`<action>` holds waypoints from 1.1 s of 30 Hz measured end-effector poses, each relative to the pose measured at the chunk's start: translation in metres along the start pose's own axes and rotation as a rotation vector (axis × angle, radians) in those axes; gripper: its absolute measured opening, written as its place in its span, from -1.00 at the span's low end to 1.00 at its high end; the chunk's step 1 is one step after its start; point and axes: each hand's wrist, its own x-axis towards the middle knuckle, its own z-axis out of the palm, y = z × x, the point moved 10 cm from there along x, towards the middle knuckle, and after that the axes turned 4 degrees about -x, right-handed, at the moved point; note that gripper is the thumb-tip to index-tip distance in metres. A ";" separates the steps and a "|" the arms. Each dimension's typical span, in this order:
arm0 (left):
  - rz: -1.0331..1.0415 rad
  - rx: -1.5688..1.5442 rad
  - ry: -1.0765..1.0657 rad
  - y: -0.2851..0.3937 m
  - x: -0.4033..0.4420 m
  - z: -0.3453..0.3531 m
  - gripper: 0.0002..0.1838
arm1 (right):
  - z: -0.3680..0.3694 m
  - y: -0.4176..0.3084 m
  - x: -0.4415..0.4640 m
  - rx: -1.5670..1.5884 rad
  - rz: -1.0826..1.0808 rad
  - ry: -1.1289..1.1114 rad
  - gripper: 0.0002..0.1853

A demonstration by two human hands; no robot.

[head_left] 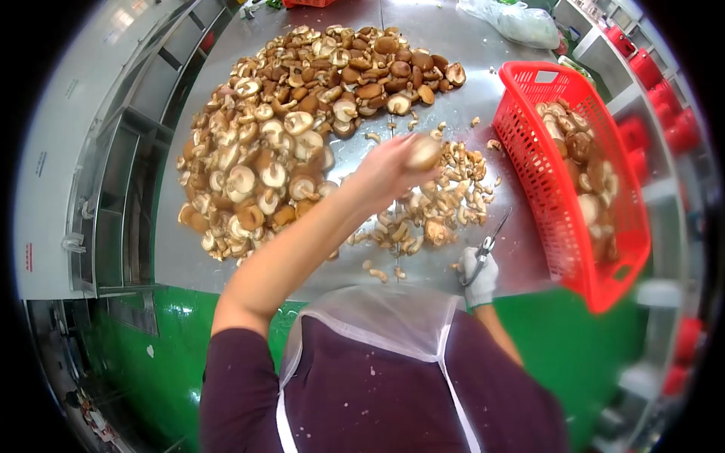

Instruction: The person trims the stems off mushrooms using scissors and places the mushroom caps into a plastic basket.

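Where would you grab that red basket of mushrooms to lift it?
Probably both short ends of the red plastic basket, coming from outside, fingers hooked through the near slot and far slot. Those openings sit just under the rim, and its body is long with mushrooms inside, so gripping both ends should balance it best.

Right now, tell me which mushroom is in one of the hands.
The pale mushroom in the left hand; the other mushrooms lie heaped on the table or in the red basket.
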 end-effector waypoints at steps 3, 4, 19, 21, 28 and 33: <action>0.171 0.163 -0.376 0.039 0.018 0.119 -0.26 | 0.004 -0.009 -0.005 -0.026 -0.095 0.001 -0.94; 0.298 0.401 -0.325 0.055 0.026 0.116 -0.19 | 0.004 -0.007 -0.004 -0.036 -0.087 -0.028 -0.95; 0.240 1.693 0.601 -0.036 -0.160 -0.184 -0.79 | 0.009 -0.002 0.004 -0.070 -0.033 -0.089 -0.87; 0.482 1.641 0.591 -0.027 -0.155 -0.166 -0.83 | 0.008 -0.004 0.005 -0.102 -0.012 -0.084 -0.86; -0.004 1.814 0.602 -0.035 -0.064 -0.175 -0.77 | 0.012 -0.004 0.010 -0.055 -0.060 -0.137 -0.86; 0.103 1.829 0.564 -0.046 -0.032 -0.164 -0.67 | 0.009 -0.005 0.010 -0.102 -0.096 -0.096 -0.87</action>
